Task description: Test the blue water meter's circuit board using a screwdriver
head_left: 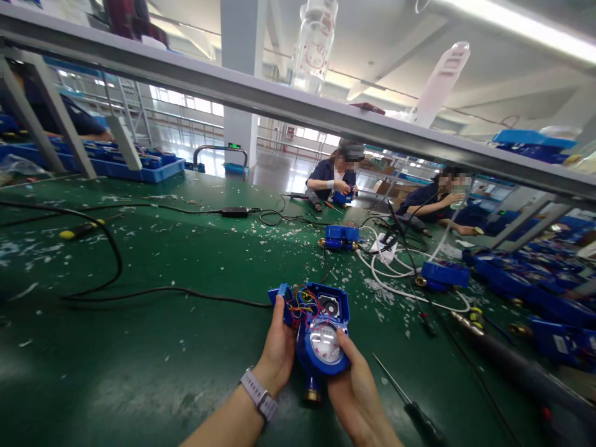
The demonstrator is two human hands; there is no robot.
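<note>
A blue water meter [325, 343] with a round clear dial and a brass pipe end is held above the green bench, low in the middle of the head view. Its box is open, showing thin coloured wires [305, 304] that run to a loose blue cover [280, 297]. My left hand [278, 347] is closed on that cover, thumb on top, at the meter's left side. My right hand [356, 388] grips the meter's body from the right, with the thumb by the dial's rim. The fingers under the meter are hidden.
A screwdriver [410, 403] and a black power driver [521, 372] lie to the right. More blue meters [342, 237] and white cable [386, 282] lie beyond. A black cable [186, 290] crosses the left. Overhead runs a shelf [261, 93]. Two people [333, 177] work across the bench.
</note>
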